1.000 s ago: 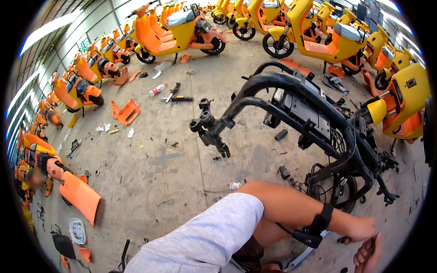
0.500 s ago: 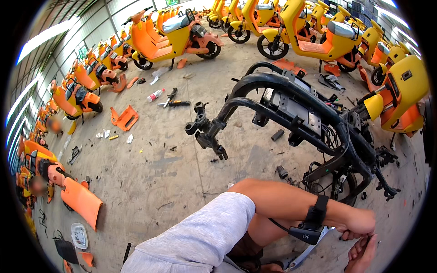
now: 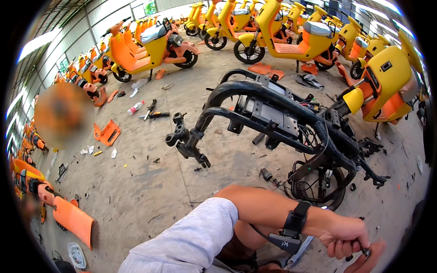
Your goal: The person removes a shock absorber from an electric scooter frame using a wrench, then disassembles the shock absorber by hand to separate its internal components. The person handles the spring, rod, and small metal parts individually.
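floor (image 3: pixel 136 200), littered concrete, pale walls (image 3: pixel 79 35) beyond; left hand (image 3: pixel 342 235) gripping dark part (image 3: pixel 365 251), right hand (image 3: pixel 372 259) too blurred to tell

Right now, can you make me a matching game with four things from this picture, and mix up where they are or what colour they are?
Things:
1. Left hand
2. Scooter frame
3. Bottle
4. Sleeve

Clues:
A. Light grey
B. Lying on the floor, with a red cap
C. Fingers curled, close to the right hand
D. Black, made of bent tubes

Right pairs: 1-C, 2-D, 3-B, 4-A
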A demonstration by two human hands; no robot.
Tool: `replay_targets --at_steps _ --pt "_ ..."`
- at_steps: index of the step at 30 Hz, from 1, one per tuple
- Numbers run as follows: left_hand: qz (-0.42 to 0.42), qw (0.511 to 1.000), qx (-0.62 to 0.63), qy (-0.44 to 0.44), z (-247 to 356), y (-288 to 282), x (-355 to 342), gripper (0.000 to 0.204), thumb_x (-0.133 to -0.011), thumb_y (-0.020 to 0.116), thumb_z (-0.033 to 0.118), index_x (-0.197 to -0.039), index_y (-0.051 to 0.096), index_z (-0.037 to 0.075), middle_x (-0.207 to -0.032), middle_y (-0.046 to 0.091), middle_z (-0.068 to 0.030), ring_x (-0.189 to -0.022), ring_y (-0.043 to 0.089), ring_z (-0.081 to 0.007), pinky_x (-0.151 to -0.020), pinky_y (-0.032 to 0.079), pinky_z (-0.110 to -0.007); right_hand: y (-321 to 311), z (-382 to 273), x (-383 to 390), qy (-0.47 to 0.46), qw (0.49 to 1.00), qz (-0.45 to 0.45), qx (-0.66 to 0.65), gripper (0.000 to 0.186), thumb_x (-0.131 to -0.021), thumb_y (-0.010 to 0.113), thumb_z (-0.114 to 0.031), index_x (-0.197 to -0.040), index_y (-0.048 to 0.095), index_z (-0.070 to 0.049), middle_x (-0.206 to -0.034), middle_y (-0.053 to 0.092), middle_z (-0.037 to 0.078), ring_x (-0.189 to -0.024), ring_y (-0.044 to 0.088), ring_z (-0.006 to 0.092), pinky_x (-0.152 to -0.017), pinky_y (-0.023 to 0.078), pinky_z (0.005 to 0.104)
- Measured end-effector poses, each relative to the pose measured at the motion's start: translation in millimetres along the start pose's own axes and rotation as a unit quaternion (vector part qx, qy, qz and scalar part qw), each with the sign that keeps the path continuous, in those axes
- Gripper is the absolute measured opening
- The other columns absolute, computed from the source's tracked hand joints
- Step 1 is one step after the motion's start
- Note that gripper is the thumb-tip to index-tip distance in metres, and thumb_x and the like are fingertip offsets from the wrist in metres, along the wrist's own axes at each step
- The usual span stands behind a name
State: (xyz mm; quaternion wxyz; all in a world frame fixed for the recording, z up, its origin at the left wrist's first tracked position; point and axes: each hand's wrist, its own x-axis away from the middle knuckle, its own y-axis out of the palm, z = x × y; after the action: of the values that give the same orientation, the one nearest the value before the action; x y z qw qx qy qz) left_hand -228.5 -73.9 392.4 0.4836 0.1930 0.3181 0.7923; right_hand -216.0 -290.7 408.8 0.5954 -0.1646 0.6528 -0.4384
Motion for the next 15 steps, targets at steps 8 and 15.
replay_targets --at_steps 8,15 --pt "0.241 0.916 -0.294 0.128 -5 6 -14 0.034 -0.098 0.042 0.025 -0.076 0.057 0.003 -0.051 0.047 -0.0064 -0.041 0.050 -0.0205 -0.039 0.037 -0.038 -8 16 -10 0.393 0.840 -0.148 -0.343 0.030 -0.099 0.043 -0.022 -0.086 0.058 0.001 -0.075 0.055 0.012 -0.070 0.055 0.0311 -0.066 0.042 0.0389" --pt "0.347 0.716 -0.512 0.324 -26 3 -42 0.028 -0.094 0.044 0.014 -0.083 0.061 -0.006 -0.067 0.064 -0.0178 -0.064 0.061 -0.0347 -0.067 0.049 -0.044 53 86 50 0.436 0.797 -0.031 -0.417 0.051 -0.103 0.039 -0.041 -0.075 0.055 -0.002 -0.064 0.044 0.003 -0.051 0.041 0.0084 -0.045 0.032 0.0265"
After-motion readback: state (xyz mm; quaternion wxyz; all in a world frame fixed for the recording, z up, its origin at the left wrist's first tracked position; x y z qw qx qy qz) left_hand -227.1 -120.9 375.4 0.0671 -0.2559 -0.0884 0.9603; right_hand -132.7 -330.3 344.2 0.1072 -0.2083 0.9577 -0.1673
